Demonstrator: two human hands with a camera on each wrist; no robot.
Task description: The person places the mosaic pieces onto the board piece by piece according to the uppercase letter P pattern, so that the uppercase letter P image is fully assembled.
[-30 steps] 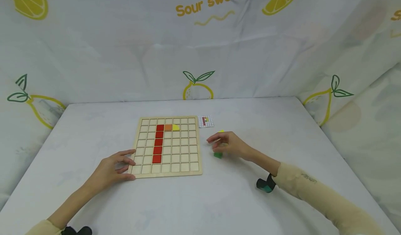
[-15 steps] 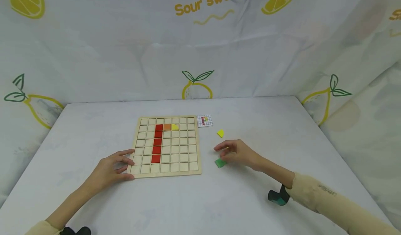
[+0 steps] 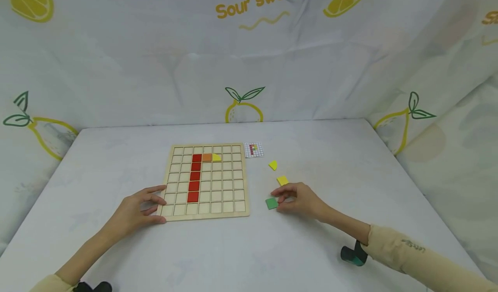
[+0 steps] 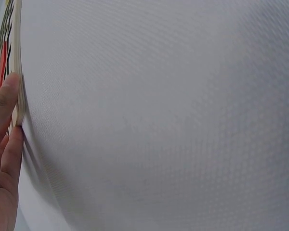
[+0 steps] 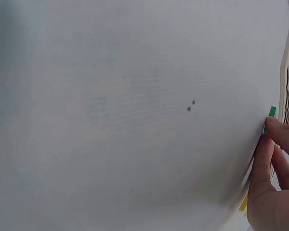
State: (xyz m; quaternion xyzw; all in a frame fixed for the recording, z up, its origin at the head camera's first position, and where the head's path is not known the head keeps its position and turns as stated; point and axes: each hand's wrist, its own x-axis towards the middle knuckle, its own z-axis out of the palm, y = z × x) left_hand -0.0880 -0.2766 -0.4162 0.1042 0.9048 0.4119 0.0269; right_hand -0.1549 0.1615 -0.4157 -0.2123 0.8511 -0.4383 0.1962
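A wooden grid board (image 3: 206, 211) lies flat, carrying a column of several red tiles (image 3: 194, 186), an orange tile (image 3: 207, 157) and a yellow quarter-round tile (image 3: 216, 157). My left hand (image 3: 134, 214) rests its spread fingertips and thumb on the board's left edge near the front corner, as the left wrist view also shows. To the right of the board, my right hand (image 3: 305, 201) pinches the right side of a green square tile (image 3: 271, 203) low on the tabletop. In the right wrist view, the green tile (image 5: 272, 112) pokes out past the thumb and finger.
A small pattern card (image 3: 253, 149) lies at the board's far right corner. Beyond the right hand are a yellow square tile (image 3: 282, 180) and another yellow quarter-round tile (image 3: 273, 165). A curtain printed with lemons (image 3: 244, 58) hangs behind the white table (image 3: 311, 140).
My right hand has come nearer and to the right, uncovering both loose yellow tiles. The green tile has also shifted nearer. My left hand stays at the board's edge.
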